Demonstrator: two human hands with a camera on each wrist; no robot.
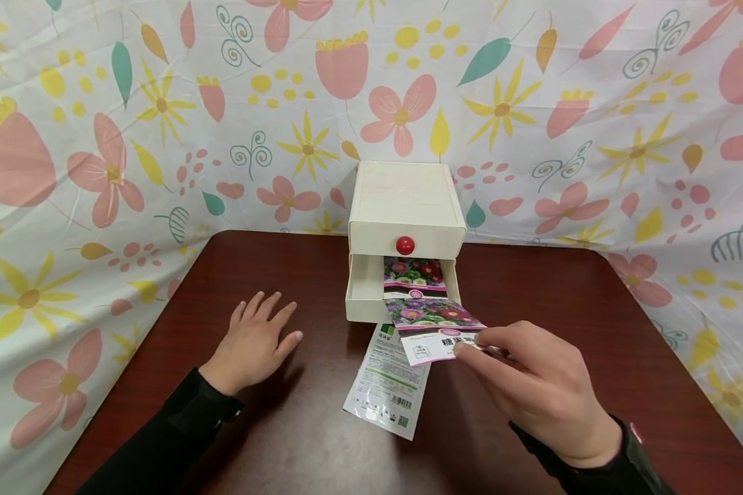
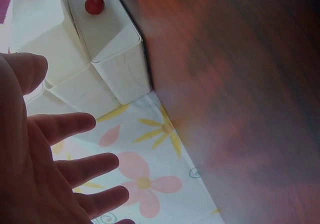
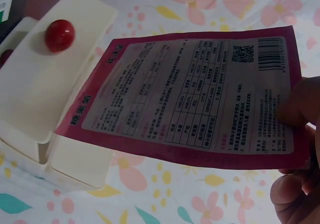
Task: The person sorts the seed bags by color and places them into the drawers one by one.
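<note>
My right hand (image 1: 541, 388) pinches a flower seed packet (image 1: 430, 316) by one end between thumb and fingers. The packet's pink-bordered, printed back (image 3: 185, 99) faces the right wrist camera. Its far end overlaps the front of the pulled-out lower drawer (image 1: 365, 311) in the head view. Inside that drawer lies a second flower packet (image 1: 415, 271) with similar pictures. Below the drawer, a white and green packet (image 1: 384, 392) lies on the table, partly covered by the held one. My left hand (image 1: 250, 344) is spread palm down left of the drawer, holding nothing.
A cream drawer box (image 1: 405, 196) stands at the table's back edge, its upper drawer shut, with a red knob (image 1: 405, 245). Behind it hangs a flower-patterned cloth (image 1: 223, 172). The dark wooden table (image 1: 285, 440) extends to both sides.
</note>
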